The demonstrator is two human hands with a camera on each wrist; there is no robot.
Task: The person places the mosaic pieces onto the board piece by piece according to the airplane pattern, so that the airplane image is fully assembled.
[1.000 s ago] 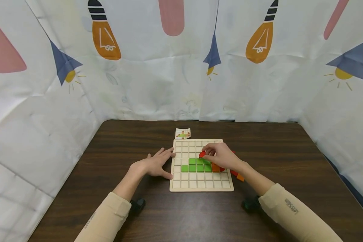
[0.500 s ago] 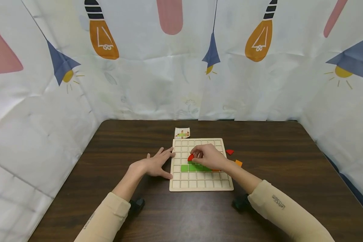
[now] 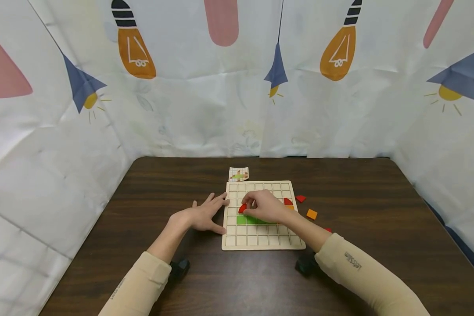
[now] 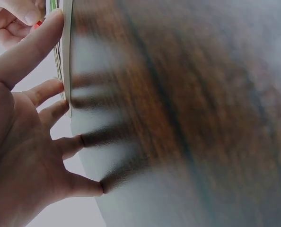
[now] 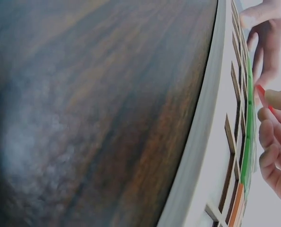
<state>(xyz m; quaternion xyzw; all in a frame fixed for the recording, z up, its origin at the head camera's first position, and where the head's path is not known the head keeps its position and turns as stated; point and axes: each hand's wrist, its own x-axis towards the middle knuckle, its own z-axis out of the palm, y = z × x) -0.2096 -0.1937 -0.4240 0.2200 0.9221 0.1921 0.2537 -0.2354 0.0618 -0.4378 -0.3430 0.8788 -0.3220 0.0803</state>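
A pale wooden grid board lies on the dark table. My right hand pinches a red rounded piece between thumb and fingertips, tilted above the board's left-middle squares; the right wrist view shows this red piece edge-on. Green square tiles sit in a row below it, partly hidden by the hand. At the board's left edge, my left hand rests with fingers spread. In the left wrist view, its thumb touches the board's rim.
A red quarter-round piece and an orange tile sit on the board's right side. Beside the board lie another red piece and an orange square. A small picture card lies behind the board.
My right hand has moved left across the board with the red piece, uncovering the pieces at the right. The left hand has stayed at the board's edge.
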